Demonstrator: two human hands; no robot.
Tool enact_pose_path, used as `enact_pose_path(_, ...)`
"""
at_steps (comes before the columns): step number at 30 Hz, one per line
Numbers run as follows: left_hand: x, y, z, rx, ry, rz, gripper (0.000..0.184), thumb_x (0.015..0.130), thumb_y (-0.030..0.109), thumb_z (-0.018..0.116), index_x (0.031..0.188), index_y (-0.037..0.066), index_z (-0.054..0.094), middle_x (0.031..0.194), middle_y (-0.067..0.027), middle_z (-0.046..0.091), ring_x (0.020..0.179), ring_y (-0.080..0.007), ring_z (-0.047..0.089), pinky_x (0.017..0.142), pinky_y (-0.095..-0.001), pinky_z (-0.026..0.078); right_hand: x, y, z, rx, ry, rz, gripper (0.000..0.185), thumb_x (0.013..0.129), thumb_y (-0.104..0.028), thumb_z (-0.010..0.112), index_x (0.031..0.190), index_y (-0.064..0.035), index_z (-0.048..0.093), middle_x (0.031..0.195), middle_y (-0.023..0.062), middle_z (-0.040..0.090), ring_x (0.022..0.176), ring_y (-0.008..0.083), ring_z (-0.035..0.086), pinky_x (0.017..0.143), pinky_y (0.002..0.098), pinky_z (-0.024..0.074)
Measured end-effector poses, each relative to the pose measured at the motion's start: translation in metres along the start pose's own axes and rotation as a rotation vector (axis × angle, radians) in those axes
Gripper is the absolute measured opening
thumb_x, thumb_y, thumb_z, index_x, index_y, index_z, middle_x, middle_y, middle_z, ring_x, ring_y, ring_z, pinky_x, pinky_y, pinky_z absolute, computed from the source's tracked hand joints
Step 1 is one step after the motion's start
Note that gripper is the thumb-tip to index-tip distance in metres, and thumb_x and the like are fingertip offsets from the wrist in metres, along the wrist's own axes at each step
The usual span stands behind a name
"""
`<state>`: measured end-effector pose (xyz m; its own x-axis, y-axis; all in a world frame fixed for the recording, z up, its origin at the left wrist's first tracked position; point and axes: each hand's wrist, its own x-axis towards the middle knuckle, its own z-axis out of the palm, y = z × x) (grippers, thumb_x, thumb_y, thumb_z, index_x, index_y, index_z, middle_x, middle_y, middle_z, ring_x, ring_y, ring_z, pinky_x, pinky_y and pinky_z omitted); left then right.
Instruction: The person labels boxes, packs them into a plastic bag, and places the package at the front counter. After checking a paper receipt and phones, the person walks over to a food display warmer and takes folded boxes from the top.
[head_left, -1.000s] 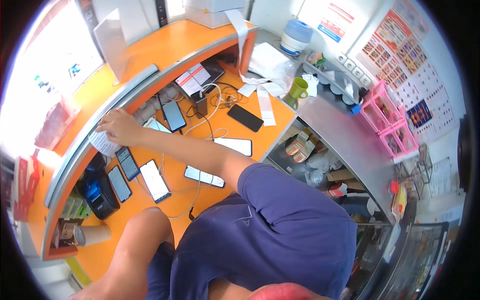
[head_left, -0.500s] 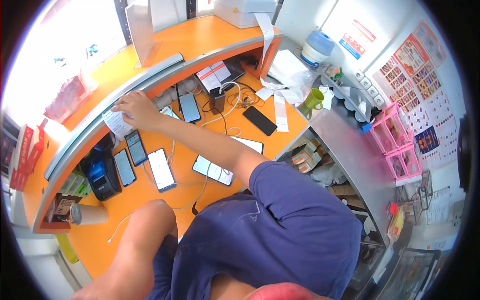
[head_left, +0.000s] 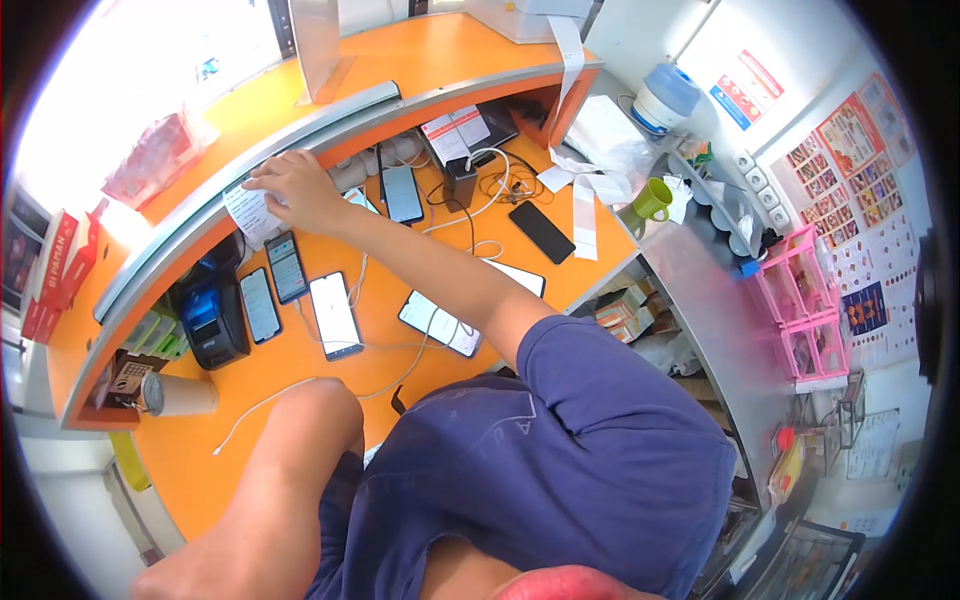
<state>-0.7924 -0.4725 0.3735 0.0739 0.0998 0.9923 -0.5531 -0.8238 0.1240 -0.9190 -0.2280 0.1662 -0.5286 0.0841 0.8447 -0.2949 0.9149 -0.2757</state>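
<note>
My right hand (head_left: pixel 297 190) reaches across the desk to the shelf's edge. Its fingers are closed on the upper part of a printed paper slip (head_left: pixel 251 213), which hangs down in front of the shelf opening. Just below the slip a dark-framed phone (head_left: pixel 287 268) with a lit screen lies on the orange desk. Two more lit phones, one smaller (head_left: pixel 261 305) and one with a white screen (head_left: pixel 334 315), lie beside it. My left arm is bent, elbow over the desk; the left hand (head_left: pixel 165 580) is mostly cut off at the bottom edge, its fingers hidden.
A black receipt printer (head_left: pixel 212 320) stands at the left, near a pale cylindrical cup (head_left: pixel 180 394). Under my right arm lies a tablet (head_left: pixel 440 322) with cables about it. A dark phone (head_left: pixel 542 232) and a green mug (head_left: pixel 652 200) are to the right.
The view has shifted, so the desk appears slightly further right. My right hand keeps its hold on the paper slip at the shelf edge.
</note>
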Motion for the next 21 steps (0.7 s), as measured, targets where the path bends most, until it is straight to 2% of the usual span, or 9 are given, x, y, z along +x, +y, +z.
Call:
enact_pose_path(2,-0.001,0.002,0.004,0.038,0.058,0.010,0.029,0.081,-0.003,0.038,0.060,0.012,0.051,0.060,-0.0028,0.048,0.063,-0.0150,0.050,0.082,-0.0287,0.044,-0.001,0.001,0.000,-0.014,-0.003,-0.006,0.029,0.074,-0.009,0.061,0.102,-0.0154,0.066,0.100,0.0022,0.060,0.100,0.0208,0.052,0.092,0.0383,0.0353)
enact_pose_path(5,-0.003,0.001,0.004,0.062,0.092,0.029,0.026,0.083,0.012,0.040,0.058,0.013,0.048,0.057,-0.0011,0.047,0.059,-0.0143,0.048,0.080,-0.0299,0.043,-0.003,0.003,0.002,-0.025,0.007,-0.017,0.030,0.074,-0.010,0.061,0.103,-0.0153,0.066,0.103,0.0026,0.061,0.101,0.0211,0.052,0.092,0.0388,0.0358)
enact_pose_path(9,-0.017,-0.006,-0.003,0.071,0.170,0.104,0.034,0.085,0.031,0.041,0.054,0.015,0.045,0.054,0.0011,0.047,0.055,-0.0133,0.045,0.078,-0.0315,0.041,-0.002,0.000,-0.003,0.010,0.009,-0.010,0.031,0.075,-0.010,0.061,0.105,-0.0156,0.065,0.106,0.0025,0.061,0.100,0.0219,0.053,0.091,0.0403,0.0370)
enact_pose_path(12,-0.039,-0.018,-0.018,0.104,0.348,0.145,0.045,0.086,0.046,0.043,0.052,0.016,0.042,0.052,0.0028,0.046,0.051,-0.0125,0.043,0.077,-0.0326,0.040,-0.002,0.004,-0.004,0.068,-0.086,0.035,0.034,0.078,-0.013,0.059,0.111,-0.0152,0.063,0.118,0.0052,0.059,0.113,0.0234,0.051,0.103,0.0434,0.0316)
enact_pose_path(15,-0.080,-0.032,-0.051,0.239,0.611,0.057,0.057,0.087,0.061,0.044,0.049,0.018,0.040,0.049,0.0046,0.046,0.047,-0.0118,0.041,0.076,-0.0338,0.039,-0.005,0.008,-0.007,0.104,-0.196,0.083,0.039,0.082,-0.015,0.057,0.121,-0.0154,0.057,0.132,0.0059,0.050,0.125,0.0240,0.043,0.109,0.0452,0.0237)
enact_pose_path(16,-0.104,-0.036,-0.068,0.364,0.664,-0.077,0.061,0.085,0.067,0.041,0.051,0.016,0.039,0.046,0.0060,0.039,0.047,-0.0119,0.034,0.072,-0.0352,0.036,-0.004,0.007,-0.010,0.083,-0.225,0.066,0.041,0.083,-0.016,0.056,0.124,-0.0158,0.055,0.135,0.0055,0.047,0.127,0.0241,0.041,0.110,0.0457,0.0223)
enact_pose_path(18,-0.147,-0.045,-0.077,0.650,1.010,-0.508,0.060,0.092,0.059,0.028,0.063,0.009,0.045,0.055,-0.0008,0.039,0.057,-0.0152,0.039,0.069,-0.0323,0.034,-0.002,0.003,-0.014,0.045,-0.238,0.033,0.042,0.084,-0.016,0.056,0.126,-0.0162,0.053,0.137,0.0054,0.045,0.128,0.0246,0.040,0.110,0.0459,0.0220)
enact_pose_path(19,-0.186,-0.049,-0.083,0.635,1.042,-0.615,0.060,0.095,0.054,0.023,0.066,0.006,0.045,0.060,-0.0035,0.044,0.062,-0.0167,0.042,0.067,-0.0309,0.035,-0.002,0.001,-0.015,0.019,-0.245,0.021,0.043,0.084,-0.017,0.056,0.127,-0.0163,0.052,0.138,0.0053,0.044,0.129,0.0248,0.039,0.110,0.0459,0.0218)
enact_pose_path(21,-0.278,-0.048,-0.076,0.951,1.091,-0.925,0.060,0.097,0.051,0.021,0.064,0.006,0.045,0.061,-0.0040,0.046,0.062,-0.0144,0.045,0.062,-0.0281,0.034,-0.002,0.000,-0.017,0.017,-0.253,0.012,0.044,0.084,-0.017,0.057,0.128,-0.0167,0.052,0.140,0.0048,0.042,0.129,0.0250,0.038,0.110,0.0458,0.0213)
